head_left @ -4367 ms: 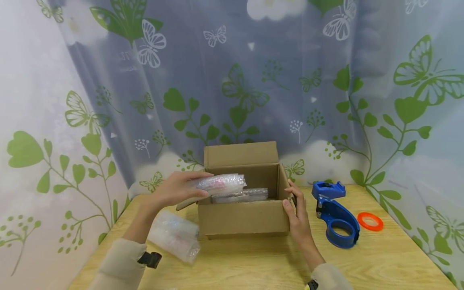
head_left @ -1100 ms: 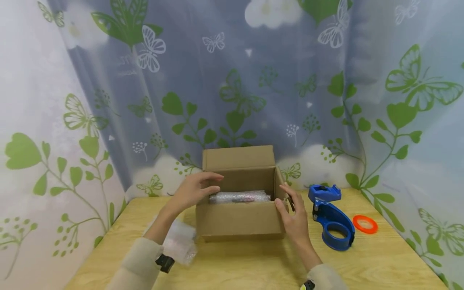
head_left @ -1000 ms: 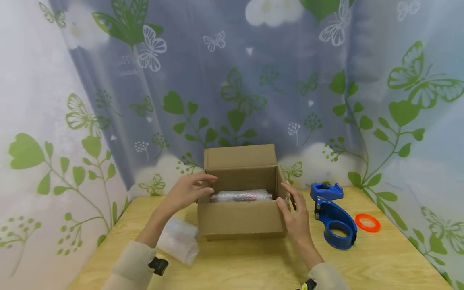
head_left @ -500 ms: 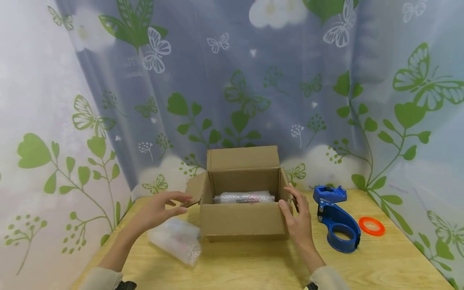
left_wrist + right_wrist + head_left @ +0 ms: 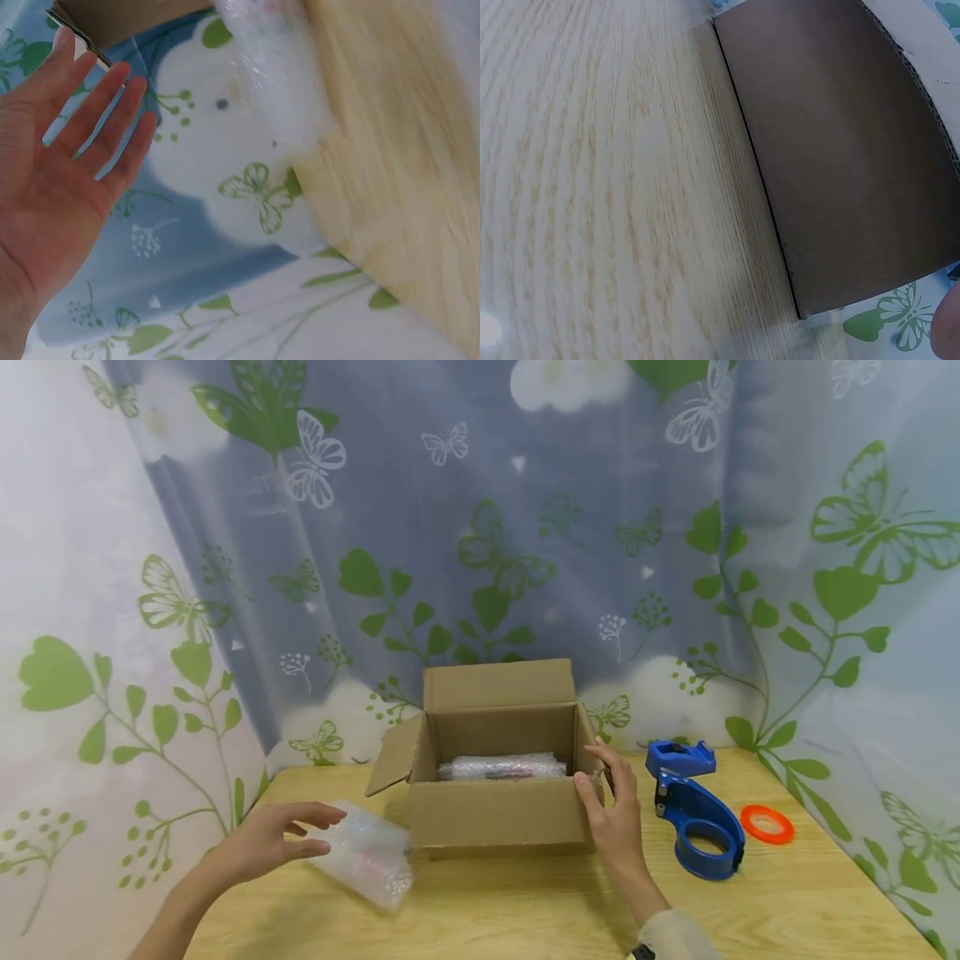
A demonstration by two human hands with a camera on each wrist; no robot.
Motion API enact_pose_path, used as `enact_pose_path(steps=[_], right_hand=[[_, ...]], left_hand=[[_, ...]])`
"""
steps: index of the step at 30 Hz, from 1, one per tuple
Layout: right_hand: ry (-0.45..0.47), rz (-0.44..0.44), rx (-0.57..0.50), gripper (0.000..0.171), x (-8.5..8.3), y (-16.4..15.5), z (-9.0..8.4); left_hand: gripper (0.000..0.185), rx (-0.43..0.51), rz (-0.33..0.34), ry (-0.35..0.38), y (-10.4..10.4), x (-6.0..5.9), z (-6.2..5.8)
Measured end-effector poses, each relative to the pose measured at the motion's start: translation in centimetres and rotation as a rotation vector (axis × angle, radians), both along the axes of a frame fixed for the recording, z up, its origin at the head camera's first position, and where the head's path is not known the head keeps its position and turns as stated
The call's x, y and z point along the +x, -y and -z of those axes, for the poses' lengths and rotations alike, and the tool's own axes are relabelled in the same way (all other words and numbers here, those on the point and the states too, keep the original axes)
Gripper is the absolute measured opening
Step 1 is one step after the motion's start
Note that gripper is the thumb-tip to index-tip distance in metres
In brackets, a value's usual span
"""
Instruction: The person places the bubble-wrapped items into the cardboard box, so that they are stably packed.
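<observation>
An open cardboard box (image 5: 495,817) stands mid-table with bubble-wrapped items (image 5: 501,767) lying inside. My left hand (image 5: 311,832) is open beside a bubble-wrapped packet (image 5: 367,856) on the table left of the box, fingertips at its near end. In the left wrist view the left hand (image 5: 90,112) shows a flat palm with straight fingers, and the packet (image 5: 274,67) is blurred above. My right hand (image 5: 597,779) rests against the box's right side, thumb on the front corner. The right wrist view shows the box wall (image 5: 840,150) and the wooden table (image 5: 592,187).
A blue tape dispenser (image 5: 697,817) sits right of the box, with an orange tape ring (image 5: 767,823) beyond it. The box's left flap (image 5: 392,758) sticks out to the left. A butterfly-print curtain (image 5: 480,543) hangs close behind the table.
My left hand has come out of the box and moved down-left to the packet on the table. The box's left flap has swung open. The right hand has stayed put.
</observation>
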State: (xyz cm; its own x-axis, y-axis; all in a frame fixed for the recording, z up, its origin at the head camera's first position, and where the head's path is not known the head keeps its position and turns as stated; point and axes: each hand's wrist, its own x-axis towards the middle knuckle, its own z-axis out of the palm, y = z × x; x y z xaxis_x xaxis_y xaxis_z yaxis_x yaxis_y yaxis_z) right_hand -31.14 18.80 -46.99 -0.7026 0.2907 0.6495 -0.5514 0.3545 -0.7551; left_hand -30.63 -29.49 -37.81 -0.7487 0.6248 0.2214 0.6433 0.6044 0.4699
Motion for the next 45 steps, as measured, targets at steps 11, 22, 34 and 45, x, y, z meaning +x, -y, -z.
enact_pose_path(steps=[11, 22, 34, 45], right_hand=[[-0.016, -0.007, -0.029, 0.041, 1.9, 1.3, -2.4], [-0.013, 0.014, -0.018, 0.041, 2.4, 1.3, -2.7], [-0.015, 0.002, -0.012, 0.04, 2.4, 1.4, -3.0], [0.011, -0.011, -0.028, 0.042, 1.6, 1.0, -1.8]], left_hand=[[0.049, -0.004, 0.108, 0.268, 4.2, 2.1, 1.4], [0.054, -0.053, 0.286, 0.855, 6.9, 2.3, 4.6], [0.061, -0.008, 0.378, 0.979, 7.0, 2.7, 7.8], [0.04, 0.034, 0.298, 0.998, 6.3, 3.4, 8.4]])
